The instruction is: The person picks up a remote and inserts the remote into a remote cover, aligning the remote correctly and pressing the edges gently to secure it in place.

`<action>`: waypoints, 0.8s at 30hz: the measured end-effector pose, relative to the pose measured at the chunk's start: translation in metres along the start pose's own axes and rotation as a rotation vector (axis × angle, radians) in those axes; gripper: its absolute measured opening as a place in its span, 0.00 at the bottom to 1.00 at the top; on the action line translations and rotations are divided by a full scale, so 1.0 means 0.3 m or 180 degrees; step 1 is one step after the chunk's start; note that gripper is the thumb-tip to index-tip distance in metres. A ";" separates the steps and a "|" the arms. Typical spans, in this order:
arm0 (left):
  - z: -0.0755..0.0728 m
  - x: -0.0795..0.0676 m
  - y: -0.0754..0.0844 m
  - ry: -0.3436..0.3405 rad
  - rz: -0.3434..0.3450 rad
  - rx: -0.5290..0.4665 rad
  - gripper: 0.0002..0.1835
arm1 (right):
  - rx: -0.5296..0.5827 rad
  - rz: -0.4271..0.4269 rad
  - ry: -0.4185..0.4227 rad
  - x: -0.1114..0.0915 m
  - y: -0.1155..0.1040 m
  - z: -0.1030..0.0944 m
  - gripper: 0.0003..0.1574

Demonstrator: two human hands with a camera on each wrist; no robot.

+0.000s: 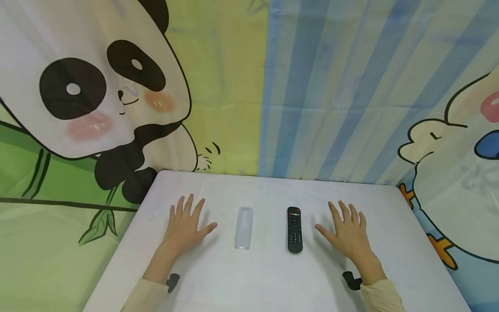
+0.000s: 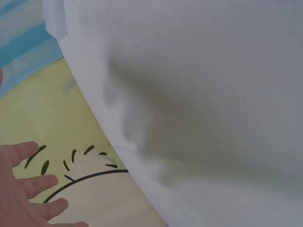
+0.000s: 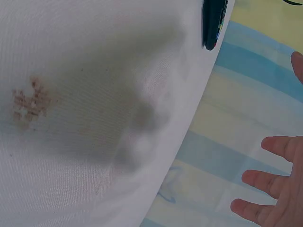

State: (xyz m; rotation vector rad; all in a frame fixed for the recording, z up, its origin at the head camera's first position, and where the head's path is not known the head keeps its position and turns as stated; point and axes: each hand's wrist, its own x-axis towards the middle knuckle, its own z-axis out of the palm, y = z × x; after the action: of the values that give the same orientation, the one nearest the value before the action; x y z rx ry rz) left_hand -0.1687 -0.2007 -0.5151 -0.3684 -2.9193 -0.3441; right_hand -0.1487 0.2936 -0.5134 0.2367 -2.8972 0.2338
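Observation:
A black remote control (image 1: 295, 229) with small coloured buttons near its top lies on the white table, right of the middle. To its left is a pale translucent sleeve or cover (image 1: 244, 228), long and narrow like the remote. My left hand (image 1: 185, 229) is spread left of the cover, apart from it, holding nothing. On the other side, my right hand (image 1: 348, 234) is spread right of the remote with nothing in it. In the right wrist view, part of the remote (image 3: 214, 23) shows at the top, beyond the spread fingers (image 3: 258, 182).
The white table (image 1: 265, 281) has its far edge against a hanging cloth (image 1: 312, 86) printed with a panda and stripes. A small dark device (image 1: 352, 281) sits at the right wrist and another (image 1: 173, 282) at the left. A brownish stain (image 3: 32, 101) marks the tablecloth.

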 end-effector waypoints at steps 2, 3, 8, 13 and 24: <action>0.004 0.009 0.007 0.0035 0.0059 -0.0093 0.50 | 0.0007 -0.0012 0.0036 0.000 0.000 -0.001 0.57; 0.007 0.014 0.012 0.0048 0.0093 -0.0130 0.49 | 0.0008 -0.0017 0.0050 0.001 0.000 -0.001 0.57; 0.017 0.034 0.049 0.0046 0.0232 -0.0219 0.47 | 0.0059 -0.0046 0.0091 0.008 -0.005 0.000 0.57; 0.030 0.048 0.100 -0.0066 0.0300 -0.0358 0.45 | 0.0155 -0.0027 0.0021 0.009 -0.018 0.006 0.56; 0.066 0.094 0.215 -0.0316 0.0339 -0.0576 0.42 | 0.0360 0.0016 -0.0034 0.019 -0.049 0.028 0.54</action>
State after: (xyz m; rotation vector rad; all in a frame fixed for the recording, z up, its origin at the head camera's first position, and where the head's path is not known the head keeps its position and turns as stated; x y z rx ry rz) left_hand -0.1814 -0.1286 -0.5151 -0.5807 -2.9572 -0.5917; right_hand -0.1533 0.2770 -0.5181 0.2502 -2.8989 0.3991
